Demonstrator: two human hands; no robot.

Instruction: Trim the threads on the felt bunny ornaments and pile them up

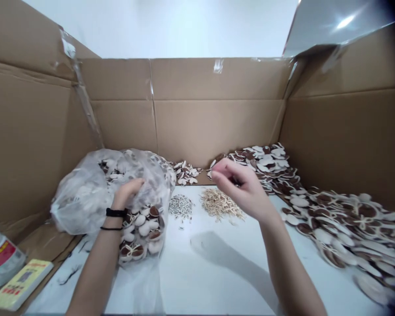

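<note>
My left hand [128, 193], with two black bands at the wrist, is closed on the clear plastic bag [158, 175]; some of its fingers are hidden by the plastic. Inside the bag are many small brown and white oval pieces [145, 224], some with cream cord bows. My right hand [242, 184] is raised above the table with thumb and forefinger brought together and the other fingers curled. Whatever it may be pinching is too small or hidden to name. Behind that hand lies a heap of similar white and brown pieces [263, 160].
Two small piles lie mid-table: grey-white bits [181, 206] and short tan bits [220, 204]. More oval pieces [342, 224] spread along the right side. Cardboard walls [217, 118] enclose the back and sides. A white tub [1, 259] and a yellow box [23, 281] stand front left.
</note>
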